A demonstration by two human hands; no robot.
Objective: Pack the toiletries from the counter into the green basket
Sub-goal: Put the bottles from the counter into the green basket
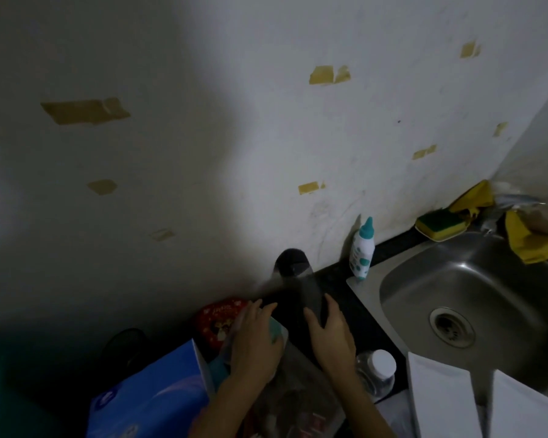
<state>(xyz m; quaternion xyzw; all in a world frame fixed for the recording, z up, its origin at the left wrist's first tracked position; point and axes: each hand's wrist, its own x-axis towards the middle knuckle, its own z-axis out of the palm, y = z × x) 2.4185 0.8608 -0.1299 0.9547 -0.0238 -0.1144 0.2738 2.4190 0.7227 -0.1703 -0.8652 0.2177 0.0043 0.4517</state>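
Left hand (255,338) clutches half-hidden teal item (278,330); right hand (331,333) grips blurred dark bottle (298,279).

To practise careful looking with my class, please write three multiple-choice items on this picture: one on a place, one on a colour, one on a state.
1. Where does the white bottle stand?
A. against the wall, beside the sink
B. inside the sink
C. on a chair

2. What colour is its cap?
A. red
B. black
C. teal

3. What is the right hand doing?
A. hanging free, open
B. holding the dark bottle
C. dipped in the sink

Key:
1 A, it stands upright at the wall by the sink's rim.
2 C, the pointed cap is teal.
3 B, thumb and fingers wrap round the dark bottle.
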